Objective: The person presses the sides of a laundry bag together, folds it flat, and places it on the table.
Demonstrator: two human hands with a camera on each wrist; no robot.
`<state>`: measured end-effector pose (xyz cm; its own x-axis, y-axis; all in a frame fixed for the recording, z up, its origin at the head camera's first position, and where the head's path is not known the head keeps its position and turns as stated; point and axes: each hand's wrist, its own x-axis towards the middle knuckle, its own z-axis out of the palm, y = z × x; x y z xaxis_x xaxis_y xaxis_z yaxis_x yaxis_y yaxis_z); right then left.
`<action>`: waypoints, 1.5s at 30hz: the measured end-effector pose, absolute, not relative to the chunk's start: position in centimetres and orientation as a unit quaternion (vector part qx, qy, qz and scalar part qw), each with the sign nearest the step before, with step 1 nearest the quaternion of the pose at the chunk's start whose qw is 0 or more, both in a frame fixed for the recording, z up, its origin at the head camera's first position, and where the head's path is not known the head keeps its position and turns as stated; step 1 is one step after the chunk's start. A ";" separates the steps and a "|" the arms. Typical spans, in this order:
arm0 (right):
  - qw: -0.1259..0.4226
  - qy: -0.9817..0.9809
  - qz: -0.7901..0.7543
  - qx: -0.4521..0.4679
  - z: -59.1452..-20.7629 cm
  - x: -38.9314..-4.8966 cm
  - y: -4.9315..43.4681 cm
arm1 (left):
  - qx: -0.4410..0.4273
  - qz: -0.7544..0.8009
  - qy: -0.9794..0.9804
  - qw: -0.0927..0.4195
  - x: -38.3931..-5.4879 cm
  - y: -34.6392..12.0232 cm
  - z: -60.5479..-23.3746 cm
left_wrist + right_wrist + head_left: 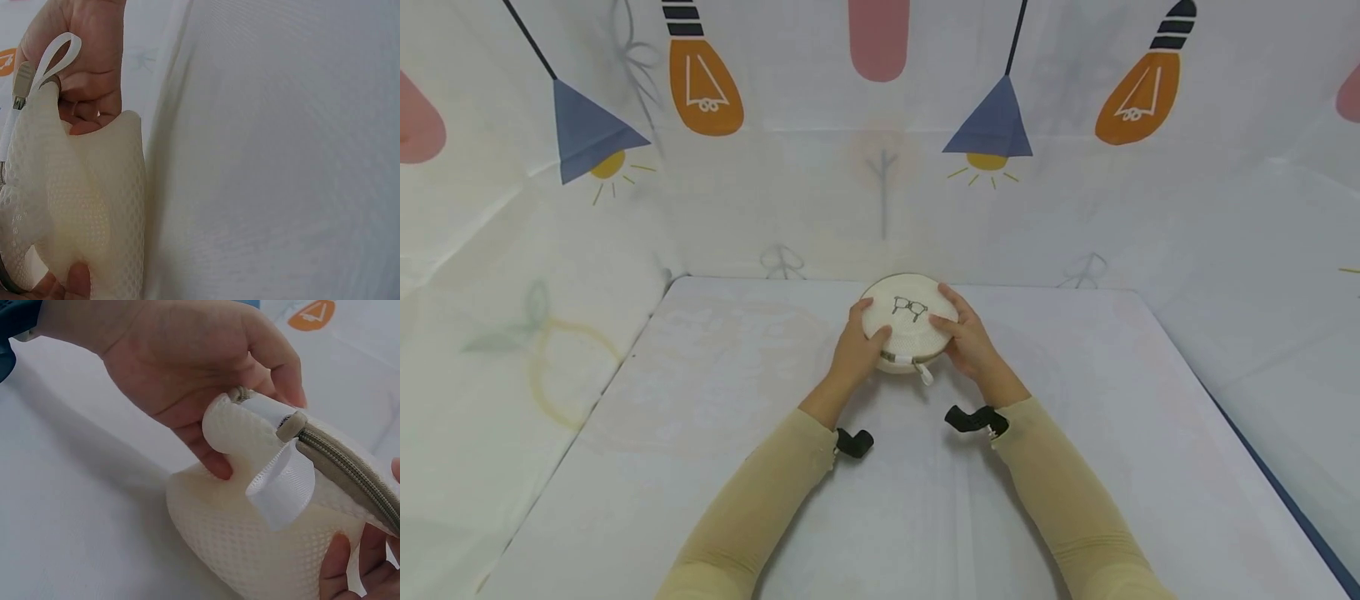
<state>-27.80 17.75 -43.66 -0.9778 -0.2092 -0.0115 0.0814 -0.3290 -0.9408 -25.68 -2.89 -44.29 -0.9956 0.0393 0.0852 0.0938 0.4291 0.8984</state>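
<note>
A round cream mesh laundry bag [904, 335], with a dark glasses-like line drawing on top, is held above the far part of the table. My left hand [854, 352] grips its left side, thumb on the top face. On the opposite side my right hand [974, 348] grips it, thumb also on top. In the right wrist view a tan zipper [344, 465] runs along the edge, beside a white ribbon loop [282, 487]. The mesh side looks dented and soft between the fingers in the left wrist view. Fingers beneath the bag are partly hidden.
A white-covered table [700, 358] lies under both arms. Behind it hangs a pale cloth wall [820, 192] printed with lamps and bulbs, meeting the table's back edge. Black wrist mounts [973, 418] stick inward from both beige sleeves.
</note>
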 end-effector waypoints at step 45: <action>0.106 0.663 -0.741 -0.024 -44.8 -27.8 17.5 | -0.049 -0.550 -0.834 -0.022 -26.6 -3.2 -45.5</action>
